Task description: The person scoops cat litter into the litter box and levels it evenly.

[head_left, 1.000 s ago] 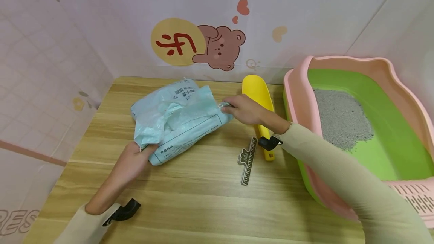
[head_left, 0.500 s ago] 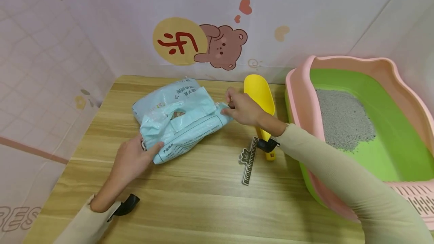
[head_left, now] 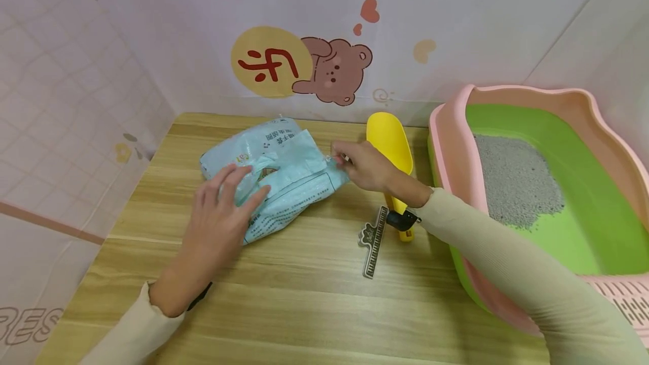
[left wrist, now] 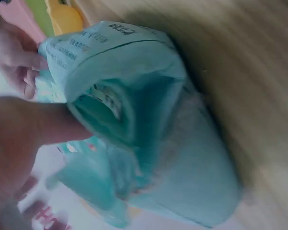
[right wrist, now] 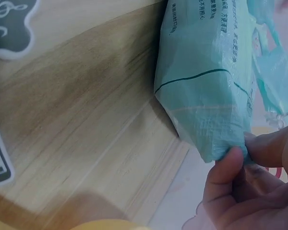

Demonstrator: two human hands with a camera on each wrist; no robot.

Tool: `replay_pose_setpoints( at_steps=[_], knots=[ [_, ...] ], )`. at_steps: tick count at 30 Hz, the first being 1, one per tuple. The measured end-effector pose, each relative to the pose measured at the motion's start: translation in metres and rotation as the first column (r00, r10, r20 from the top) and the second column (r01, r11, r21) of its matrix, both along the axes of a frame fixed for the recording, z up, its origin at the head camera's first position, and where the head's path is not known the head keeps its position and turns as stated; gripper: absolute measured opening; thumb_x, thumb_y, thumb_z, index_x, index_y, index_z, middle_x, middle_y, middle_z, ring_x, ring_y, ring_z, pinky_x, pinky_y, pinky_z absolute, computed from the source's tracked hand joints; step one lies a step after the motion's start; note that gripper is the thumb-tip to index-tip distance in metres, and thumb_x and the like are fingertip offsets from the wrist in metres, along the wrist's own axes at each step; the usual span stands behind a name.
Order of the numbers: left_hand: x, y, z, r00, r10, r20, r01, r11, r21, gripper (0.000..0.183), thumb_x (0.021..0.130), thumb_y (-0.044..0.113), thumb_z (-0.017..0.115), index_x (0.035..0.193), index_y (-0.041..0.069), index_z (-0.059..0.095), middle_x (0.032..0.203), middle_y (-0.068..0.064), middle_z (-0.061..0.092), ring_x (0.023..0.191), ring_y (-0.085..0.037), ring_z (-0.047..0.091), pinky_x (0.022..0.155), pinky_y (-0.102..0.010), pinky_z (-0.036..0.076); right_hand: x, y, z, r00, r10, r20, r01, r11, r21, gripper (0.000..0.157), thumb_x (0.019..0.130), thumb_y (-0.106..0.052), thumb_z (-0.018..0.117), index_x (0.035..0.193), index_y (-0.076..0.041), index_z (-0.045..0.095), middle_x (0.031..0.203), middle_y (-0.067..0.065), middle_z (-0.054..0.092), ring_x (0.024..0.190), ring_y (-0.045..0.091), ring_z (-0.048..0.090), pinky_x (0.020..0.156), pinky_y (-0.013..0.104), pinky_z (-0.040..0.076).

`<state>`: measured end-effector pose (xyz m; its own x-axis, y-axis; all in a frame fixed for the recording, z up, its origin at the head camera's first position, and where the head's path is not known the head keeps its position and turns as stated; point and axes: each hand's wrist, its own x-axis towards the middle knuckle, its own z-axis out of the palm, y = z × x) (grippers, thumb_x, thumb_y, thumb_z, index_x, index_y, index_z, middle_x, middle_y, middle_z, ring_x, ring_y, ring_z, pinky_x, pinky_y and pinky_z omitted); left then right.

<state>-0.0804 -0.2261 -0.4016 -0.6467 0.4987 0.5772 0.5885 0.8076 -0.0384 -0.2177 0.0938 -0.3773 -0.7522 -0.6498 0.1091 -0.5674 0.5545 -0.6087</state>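
Note:
A light-blue printed plastic bag (head_left: 299, 199) lies on the wooden table, its top torn and loosely folded. In the right wrist view, the right hand (right wrist: 249, 191) pinches a corner of the bag between thumb and fingers. The left hand (head_left: 215, 227) is over the bag's left end with its fingers spread and gently bent. Seen from the left wrist, its thumb is against or just in front of the bag's gaping folded end (left wrist: 101, 110); contact is hard to tell. What the bag contains is mostly hidden.
A yellow scoop (head_left: 387, 137) lies behind the right wrist. Near its handle is a flat clip (head_left: 373, 241) with a piano-key pattern. At right stands a pink and green litter box (head_left: 458, 145) holding grey litter (head_left: 517, 179). A printed wall backs the table.
The left hand has let go of the bag's left corner and moved up and right over the bag, fingers spreading. The right hand stays at the right corner. The bag's top flap lies flatter.

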Motion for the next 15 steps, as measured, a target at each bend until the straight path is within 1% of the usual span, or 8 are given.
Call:
replay_pose_setpoints(
  at_steps=[2, 3, 4, 6, 8, 10, 12, 15],
  knots=[
    [-0.002, 0.004, 0.002, 0.996, -0.083, 0.025, 0.085, 0.991, -0.1, 0.049, 0.091, -0.014, 0.074, 0.135, 0.009, 0.074, 0.147, -0.023, 0.057, 0.134, -0.048, 0.054, 0.09, -0.059, 0.052, 0.0, 0.002, 0.0, 1.0, 0.014, -0.005, -0.014, 1.0, -0.007, 0.025, 0.103, 0.012, 0.062, 0.092, -0.01, 0.063, 0.094, 0.004, 0.071, 0.088, 0.026, 0.064, 0.084, 0.041, 0.054],
    [-0.002, 0.006, 0.003, 0.993, -0.1, 0.06, 0.108, 0.983, -0.149, 0.047, 0.092, -0.014, 0.075, 0.134, 0.008, 0.075, 0.145, -0.02, 0.06, 0.132, -0.045, 0.057, 0.09, -0.056, 0.054, -0.001, 0.002, 0.0, 1.0, 0.023, -0.009, -0.023, 1.0, -0.008, 0.023, 0.104, 0.011, 0.063, 0.095, -0.009, 0.068, 0.097, 0.004, 0.074, 0.091, 0.026, 0.067, 0.088, 0.043, 0.056],
    [-0.002, 0.008, 0.004, 0.99, -0.105, 0.099, 0.122, 0.974, -0.19, 0.048, 0.091, -0.013, 0.077, 0.135, 0.007, 0.075, 0.142, -0.018, 0.063, 0.129, -0.042, 0.059, 0.091, -0.054, 0.055, -0.001, 0.003, 0.0, 0.999, 0.03, -0.014, -0.03, 1.0, -0.006, 0.022, 0.104, 0.01, 0.063, 0.098, -0.009, 0.072, 0.1, 0.004, 0.077, 0.095, 0.026, 0.069, 0.092, 0.044, 0.057],
    [0.0, 0.01, 0.007, 0.982, -0.076, 0.171, 0.12, 0.958, -0.26, 0.05, 0.092, -0.009, 0.08, 0.139, 0.005, 0.073, 0.139, -0.014, 0.067, 0.125, -0.037, 0.063, 0.091, -0.05, 0.057, -0.001, 0.004, 0.002, 0.999, 0.046, -0.02, -0.046, 0.999, 0.003, 0.021, 0.104, 0.01, 0.064, 0.103, -0.006, 0.078, 0.106, 0.005, 0.08, 0.103, 0.027, 0.073, 0.099, 0.045, 0.057],
    [0.003, 0.011, 0.009, 0.97, -0.035, 0.239, 0.103, 0.954, -0.281, 0.047, 0.096, -0.004, 0.077, 0.142, 0.003, 0.071, 0.138, -0.014, 0.069, 0.123, -0.036, 0.066, 0.094, -0.05, 0.058, -0.001, 0.004, 0.003, 0.998, 0.057, -0.019, -0.057, 0.998, 0.025, 0.019, 0.105, 0.008, 0.065, 0.109, -0.002, 0.081, 0.11, 0.008, 0.081, 0.108, 0.028, 0.074, 0.1, 0.045, 0.058],
    [0.004, 0.014, 0.01, 0.955, -0.002, 0.297, 0.084, 0.961, -0.264, 0.043, 0.1, 0.005, 0.074, 0.142, -0.001, 0.07, 0.137, -0.016, 0.07, 0.124, -0.038, 0.067, 0.097, -0.052, 0.057, -0.001, 0.005, 0.005, 0.998, 0.06, -0.007, -0.06, 0.997, 0.058, 0.017, 0.105, 0.004, 0.067, 0.115, 0.0, 0.081, 0.116, 0.01, 0.08, 0.109, 0.03, 0.074, 0.097, 0.045, 0.058],
    [0.006, 0.016, 0.01, 0.94, 0.016, 0.342, 0.07, 0.969, -0.237, 0.046, 0.1, 0.015, 0.075, 0.14, -0.005, 0.069, 0.137, -0.019, 0.069, 0.125, -0.041, 0.066, 0.099, -0.055, 0.056, 0.0, 0.005, 0.006, 0.998, 0.064, 0.014, -0.065, 0.993, 0.098, 0.019, 0.104, -0.004, 0.072, 0.12, 0.001, 0.08, 0.122, 0.012, 0.078, 0.114, 0.031, 0.071, 0.1, 0.045, 0.057],
    [0.006, 0.019, 0.009, 0.928, 0.039, 0.371, 0.047, 0.974, -0.22, 0.059, 0.094, 0.025, 0.086, 0.138, -0.009, 0.068, 0.135, -0.023, 0.068, 0.123, -0.043, 0.066, 0.098, -0.056, 0.056, 0.003, 0.003, 0.006, 0.996, 0.064, 0.061, -0.074, 0.981, 0.179, 0.039, 0.098, -0.015, 0.082, 0.132, 0.002, 0.075, 0.134, 0.015, 0.071, 0.12, 0.033, 0.066, 0.105, 0.045, 0.054]
  ],
)
